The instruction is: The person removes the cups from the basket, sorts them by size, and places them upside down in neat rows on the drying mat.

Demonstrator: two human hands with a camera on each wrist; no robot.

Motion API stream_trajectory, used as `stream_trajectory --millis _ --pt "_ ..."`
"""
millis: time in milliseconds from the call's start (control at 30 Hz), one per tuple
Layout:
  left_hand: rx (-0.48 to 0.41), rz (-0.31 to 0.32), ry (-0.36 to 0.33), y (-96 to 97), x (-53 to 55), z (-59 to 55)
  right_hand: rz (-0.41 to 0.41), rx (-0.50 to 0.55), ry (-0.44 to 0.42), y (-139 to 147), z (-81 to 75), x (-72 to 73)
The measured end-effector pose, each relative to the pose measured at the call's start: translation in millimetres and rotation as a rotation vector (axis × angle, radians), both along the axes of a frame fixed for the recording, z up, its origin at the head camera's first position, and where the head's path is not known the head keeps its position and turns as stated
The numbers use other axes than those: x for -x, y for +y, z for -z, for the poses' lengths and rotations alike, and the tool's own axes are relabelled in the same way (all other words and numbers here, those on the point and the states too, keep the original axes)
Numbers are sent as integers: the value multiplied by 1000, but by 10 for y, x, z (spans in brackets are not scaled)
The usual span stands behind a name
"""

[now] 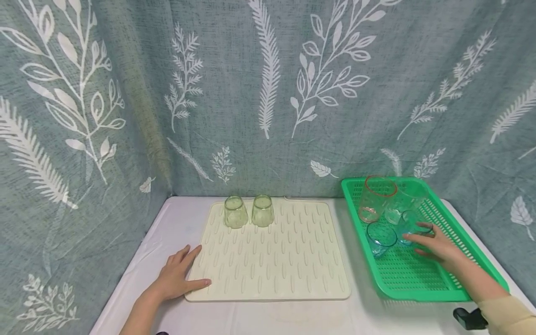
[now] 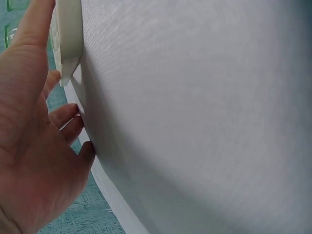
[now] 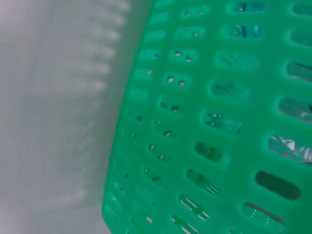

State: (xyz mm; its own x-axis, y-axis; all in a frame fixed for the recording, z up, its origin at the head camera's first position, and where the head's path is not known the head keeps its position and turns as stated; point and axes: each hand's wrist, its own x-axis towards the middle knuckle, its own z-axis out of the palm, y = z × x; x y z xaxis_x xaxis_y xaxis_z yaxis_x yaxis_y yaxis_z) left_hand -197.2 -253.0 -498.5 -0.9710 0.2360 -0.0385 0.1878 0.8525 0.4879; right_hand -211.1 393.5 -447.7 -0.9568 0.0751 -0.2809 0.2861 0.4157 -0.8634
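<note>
My right hand [image 1: 437, 246] reaches into the green basket [image 1: 378, 279] and holds a blue glass [image 1: 407, 225], fingers at its rim and side; the glass leans toward the hand. Beside it stands a second blue glass [image 1: 380, 242]. In the right wrist view the basket's slotted wall [image 3: 195, 122] hides that hand. My left hand [image 1: 173, 274] rests with spread fingers at the left edge of the cream drying mat [image 1: 276, 260]. In the left wrist view, the left hand [image 2: 39, 136] has its thumb along the mat's edge [image 2: 70, 34].
Two green glasses [image 1: 262, 211] stand upside down at the mat's back left. Behind the blue glasses, the basket also holds a red-rimmed clear glass [image 1: 372, 204] and another clear glass [image 1: 398, 207]. A patterned curtain [image 1: 234, 93] encloses the table. A black object [image 1: 469, 318] lies by the right sleeve.
</note>
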Motion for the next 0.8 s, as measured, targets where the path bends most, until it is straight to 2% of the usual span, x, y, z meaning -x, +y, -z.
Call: stream_trajectory --millis 167,400,533,633,800 --pt "1 -3 4 0 0 10 41 49 32 5 -41 -21" --pt "1 0 3 -4 10 10 134 239 75 -22 -130 -75" --pt "-2 1 -4 -8 10 25 197 383 138 -86 -199 -141" --pt "1 5 -3 -9 17 36 233 451 197 -176 -260 -194" --pt "-3 6 5 -11 18 15 243 539 287 -398 -377 -274"
